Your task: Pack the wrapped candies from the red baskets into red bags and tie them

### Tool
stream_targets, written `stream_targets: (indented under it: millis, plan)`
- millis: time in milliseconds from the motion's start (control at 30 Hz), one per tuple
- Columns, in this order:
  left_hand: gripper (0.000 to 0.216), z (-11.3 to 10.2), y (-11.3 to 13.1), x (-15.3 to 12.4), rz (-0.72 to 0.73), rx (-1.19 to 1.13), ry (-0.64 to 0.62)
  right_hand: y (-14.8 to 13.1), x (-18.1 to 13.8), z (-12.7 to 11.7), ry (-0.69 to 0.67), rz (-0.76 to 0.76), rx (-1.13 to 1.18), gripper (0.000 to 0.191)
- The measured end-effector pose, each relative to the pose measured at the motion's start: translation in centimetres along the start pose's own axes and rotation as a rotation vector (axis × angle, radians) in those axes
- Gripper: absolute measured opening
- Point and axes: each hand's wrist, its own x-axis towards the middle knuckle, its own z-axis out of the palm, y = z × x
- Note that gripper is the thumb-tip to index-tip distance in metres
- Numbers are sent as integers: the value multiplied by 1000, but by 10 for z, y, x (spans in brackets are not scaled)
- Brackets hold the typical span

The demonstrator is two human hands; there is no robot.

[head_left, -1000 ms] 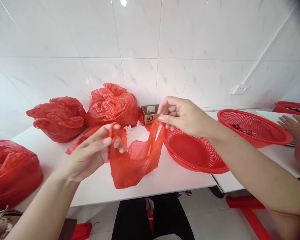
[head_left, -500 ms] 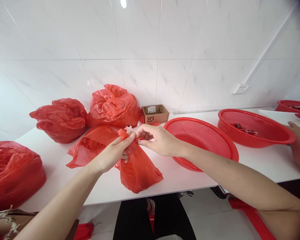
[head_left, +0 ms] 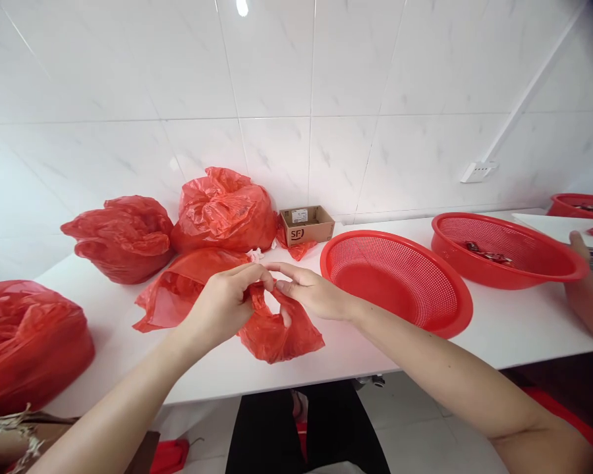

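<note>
Both my hands hold the top of a small red plastic bag (head_left: 282, 337), just above the white table. My left hand (head_left: 230, 293) is closed on the bag's upper left part, its fingertips bent over the edge. From the right, my right hand (head_left: 306, 289) pinches the bag's other side, and its fingertips meet those of the left. A gap shows between the two gathered sides of the bag. Behind my left hand lies a larger, slack red plastic bag (head_left: 178, 283) with its mouth open. What the small bag contains cannot be made out.
Full red bags (head_left: 227, 210) stand along the wall and at the left. A small cardboard box (head_left: 306, 226) sits behind my hands. To the right are a red perforated basin (head_left: 395, 276) and another basin (head_left: 508, 253) holding small wrapped pieces. Another person's hand (head_left: 580, 250) is at the far right.
My hands have opened a gap in the gathered top of the small bag, and its body has risen slightly. My left hand has turned over. The other person's hand has shifted left.
</note>
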Motion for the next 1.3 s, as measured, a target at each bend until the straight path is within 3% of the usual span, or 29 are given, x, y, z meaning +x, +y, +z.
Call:
stream_targets:
  millis: [67, 167, 267, 367, 467, 567, 667, 800, 867, 967, 1033, 1233, 1300]
  plan:
    - [33, 8, -5, 0, 103, 79, 178, 3, 0, -2, -99, 22, 51, 31]
    - [29, 13, -13, -3, 228, 136, 266, -4, -6, -5, -91, -8, 0, 24]
    - [32, 12, -20, -13, 252, 209, 222, -12, -9, -13, 60, -52, -204, 32]
    - [31, 11, -23, -30, 251, 281, 182, -12, -1, -34, 181, 4, -440, 33]
    - [26, 11, -18, -50, 227, 275, 89, 2, 15, -60, 338, 100, -675, 33]
    - [20, 11, -11, -63, 148, 172, -18, 18, 29, -73, 416, 147, -753, 34]
    - [24, 11, -10, -61, -36, -61, -45, 22, 33, -65, 407, 123, -713, 36]
    - [41, 22, -16, -37, -299, -678, 112, 7, 30, -40, 314, -13, -387, 36]
    - [41, 30, -18, -22, -403, -874, 130, -5, 28, -28, 214, -84, -282, 37]
    - [31, 41, -16, -9, -452, -891, -7, -16, 25, -14, 119, -123, -284, 40]
    - [31, 45, -14, -6, -450, -851, -46, -16, 24, -6, 125, -122, -308, 40]
    - [38, 48, -21, -10, -444, -873, 85, -5, 11, 2, 169, 27, -347, 21]
    - [38, 49, -24, -9, -436, -863, 120, -6, 6, 2, 238, 12, -313, 14]
